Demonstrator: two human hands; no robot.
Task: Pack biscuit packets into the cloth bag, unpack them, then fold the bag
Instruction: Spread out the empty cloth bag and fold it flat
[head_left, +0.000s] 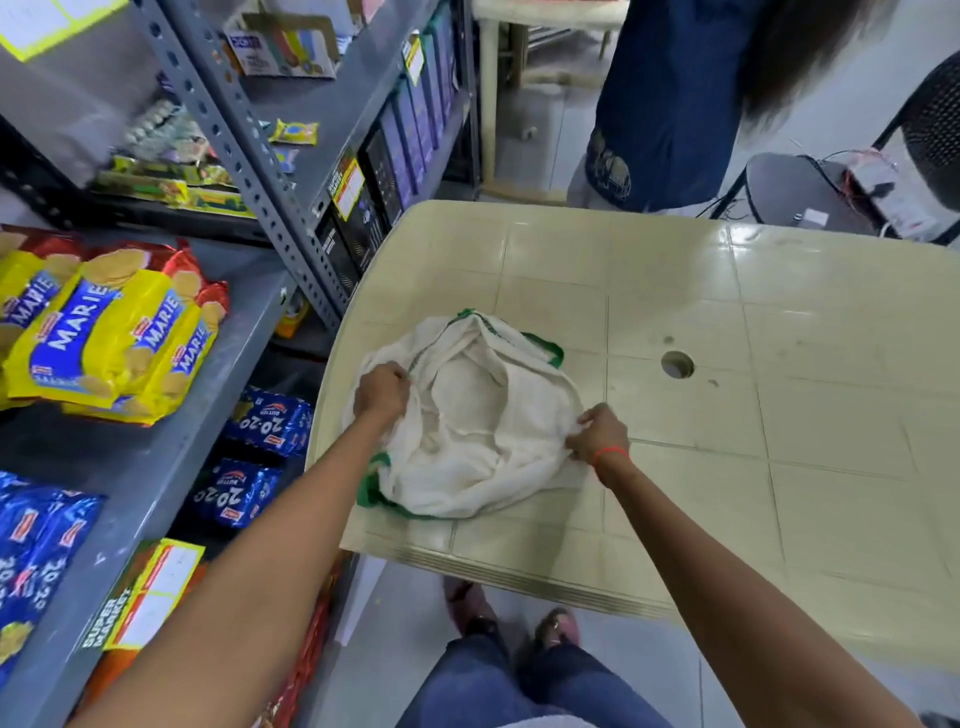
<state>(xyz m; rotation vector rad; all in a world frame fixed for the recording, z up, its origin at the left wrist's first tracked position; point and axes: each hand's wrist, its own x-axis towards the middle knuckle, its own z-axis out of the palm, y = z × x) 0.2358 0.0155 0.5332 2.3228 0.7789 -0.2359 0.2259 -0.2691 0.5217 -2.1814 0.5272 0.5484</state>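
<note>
A: Where does the cloth bag lie?

B: It sits crumpled on the cream tabletop, close to the corner of the tabletop nearest the metal shelf. It is white with green trim, and its mouth gapes upward.

A: Is anything inside the bag?

B: Only folds of white cloth show in the opening; no packet shows there, though the deeper folds hide part of the inside.

A: And where are the packets relative to the bag?

B: The yellow Marie packets are stacked on the shelf, well to the left of the bag. The blue 20-20 packets lie on a lower level, between that stack and the bag, beside the tabletop's edge. More blue packets rest nearer the camera on the shelf.

A: How do the person's hands meet the bag?

B: The left hand is at the bag's left rim, its fingers curled closed around a bunch of the cloth. The right hand is at the bag's right edge, its fingers pinched together on the fabric there. The bag's mouth spreads between the two hands.

A: Anything else near the bag?

B: A round hole in the tabletop lies to the right of the bag, apart from it.
</note>
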